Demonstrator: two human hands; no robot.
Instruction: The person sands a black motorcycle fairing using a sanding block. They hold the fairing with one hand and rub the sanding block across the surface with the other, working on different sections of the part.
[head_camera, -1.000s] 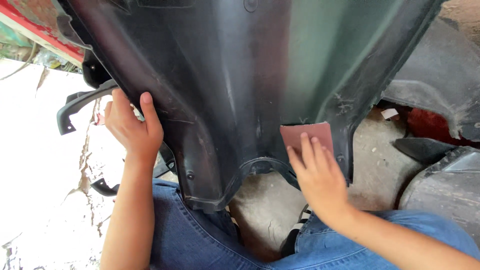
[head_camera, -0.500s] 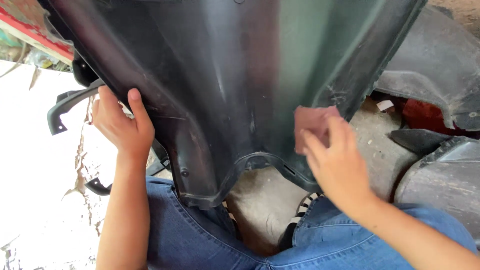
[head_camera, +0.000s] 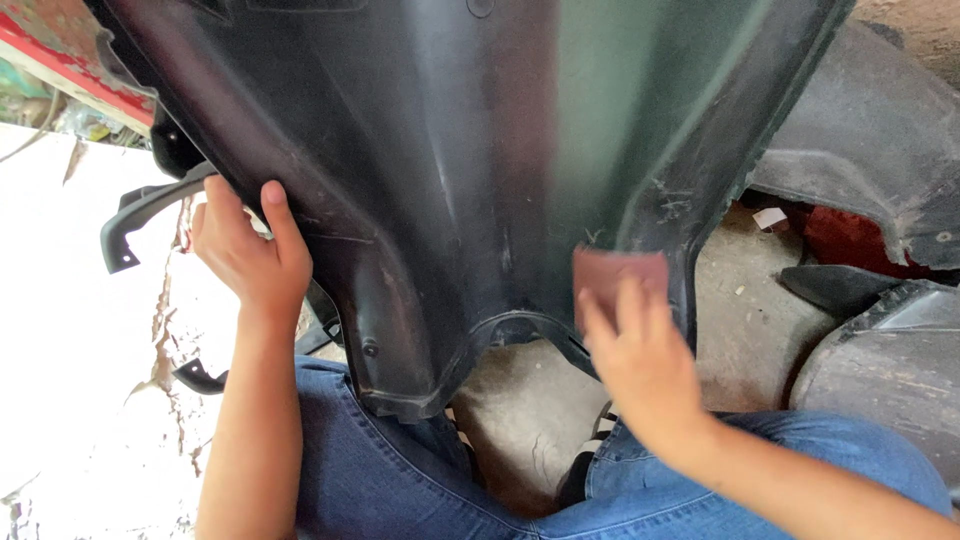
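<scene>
Two hands: both mine, both on the big black plastic panel.
Panel: a dark moulded body cover, propped against my knees and leaning away from me, its narrow lower end with the curved notch sitting just above my lap.
Sandpaper: a small reddish-brown sheet lying flat on the panel's lower right flank, just beside the raised right edge.
Right hand: my right hand presses that sheet against the plastic, fingers stretched flat and together over its lower half; a pressing hold, not a pinch.
Left hand: my left hand is clamped on the panel's left edge, thumb on the near face, fingers curled round behind the rim.
Surface: dull, scuffed, with pale scratches near the right ridge.
Jeans: blue denim under the panel's lower tip.
Ground: bare concrete showing between my legs.
Right of me: more dark grey panels, one lying close by my right knee.
Left of me: a black curved bracket poking out behind my left hand.
</scene>
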